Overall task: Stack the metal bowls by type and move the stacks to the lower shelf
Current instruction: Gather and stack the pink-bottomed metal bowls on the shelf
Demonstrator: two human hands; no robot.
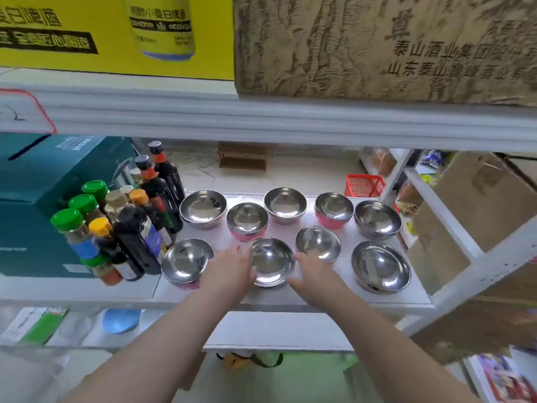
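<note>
Several metal bowls stand singly in two rows on the white middle shelf (389, 295). Some have pink outsides, like the back one (333, 209) and the front left one (186, 261); others are plain steel, like the front right one (380, 264). My left hand (229, 270) and my right hand (315, 271) flank the front middle steel bowl (271, 261), fingers spread and touching its rim on both sides. The bowl rests on the shelf. The lower shelf (276, 330) shows beneath my forearms.
Sauce and spice bottles (128, 228) crowd the shelf left of the bowls, beside a teal box (35, 205). Cardboard boxes (377, 45) sit on the upper shelf. A blue dish (120, 319) and packets lie on the lower shelf's left. A red basket (364, 186) stands behind.
</note>
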